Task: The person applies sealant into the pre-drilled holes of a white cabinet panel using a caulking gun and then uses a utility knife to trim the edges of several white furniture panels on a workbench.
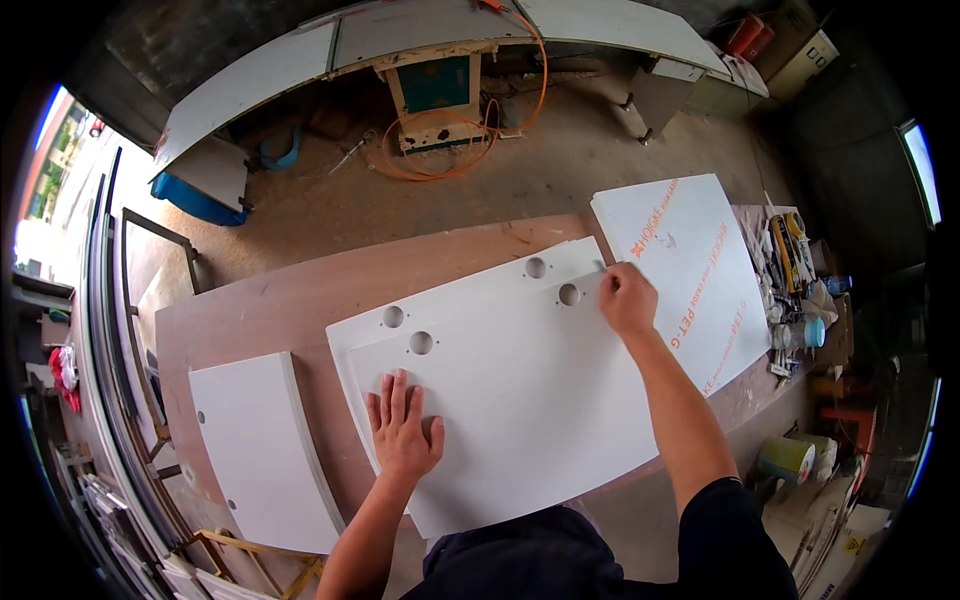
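Note:
Two white panels overlap in front of me on the table. The lower panel shows along its far edge, with two round cup-hinge holes. On it lies the upper panel, shifted toward me, with two matching holes and small screw holes beside them. My left hand rests flat on the upper panel's left part, fingers spread. My right hand is closed in a fist at that panel's far right corner; whatever its fingers hold is hidden.
A brown table carries a stack of white panels at left and a panel with orange print at right. Tools and bottles crowd the right end. Beyond are a long bench and a coiled orange hose.

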The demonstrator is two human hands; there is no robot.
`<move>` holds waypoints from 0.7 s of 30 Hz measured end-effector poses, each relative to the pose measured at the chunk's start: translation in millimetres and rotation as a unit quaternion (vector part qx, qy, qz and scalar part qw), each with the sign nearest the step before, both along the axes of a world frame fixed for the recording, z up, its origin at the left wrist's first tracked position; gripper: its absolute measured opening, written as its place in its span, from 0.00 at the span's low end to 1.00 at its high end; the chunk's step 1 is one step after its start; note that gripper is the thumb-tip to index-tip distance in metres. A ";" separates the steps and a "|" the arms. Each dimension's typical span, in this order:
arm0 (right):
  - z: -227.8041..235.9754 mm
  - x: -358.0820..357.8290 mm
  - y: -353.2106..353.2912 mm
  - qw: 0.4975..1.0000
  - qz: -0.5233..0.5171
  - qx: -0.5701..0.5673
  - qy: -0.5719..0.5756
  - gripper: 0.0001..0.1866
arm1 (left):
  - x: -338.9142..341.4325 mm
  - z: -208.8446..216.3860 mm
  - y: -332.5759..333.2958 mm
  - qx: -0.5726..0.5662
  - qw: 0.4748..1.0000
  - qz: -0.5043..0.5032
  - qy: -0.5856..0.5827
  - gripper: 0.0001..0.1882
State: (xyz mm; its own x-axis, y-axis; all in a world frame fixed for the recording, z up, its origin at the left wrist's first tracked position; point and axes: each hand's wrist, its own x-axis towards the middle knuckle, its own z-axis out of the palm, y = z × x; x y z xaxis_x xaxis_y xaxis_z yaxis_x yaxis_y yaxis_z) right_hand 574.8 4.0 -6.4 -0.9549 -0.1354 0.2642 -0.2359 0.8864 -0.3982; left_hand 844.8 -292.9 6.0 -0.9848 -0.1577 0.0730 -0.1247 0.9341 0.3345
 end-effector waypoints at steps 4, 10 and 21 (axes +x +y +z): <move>2.3 -34.8 47.8 0.986 -0.150 0.046 -0.055 0.08 | -2.8 1.2 2.7 0.004 1.000 0.001 0.000 0.25; -13.9 -19.4 33.1 0.997 -0.071 0.006 0.032 0.04 | -1.6 1.3 2.9 0.009 1.000 0.000 -0.003 0.26; -8.2 11.9 -41.3 0.999 -0.011 0.016 0.041 0.05 | 1.9 -3.9 0.0 0.034 0.999 0.001 0.012 0.25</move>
State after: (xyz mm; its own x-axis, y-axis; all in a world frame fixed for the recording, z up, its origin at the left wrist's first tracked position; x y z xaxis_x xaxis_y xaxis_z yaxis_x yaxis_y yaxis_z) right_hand 586.7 -37.3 -14.6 -0.9334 -0.1236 0.3370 -0.2459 0.9041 -0.3494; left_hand 846.6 -292.9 2.1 -0.9827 -0.1641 0.0860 -0.1169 0.9091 0.3998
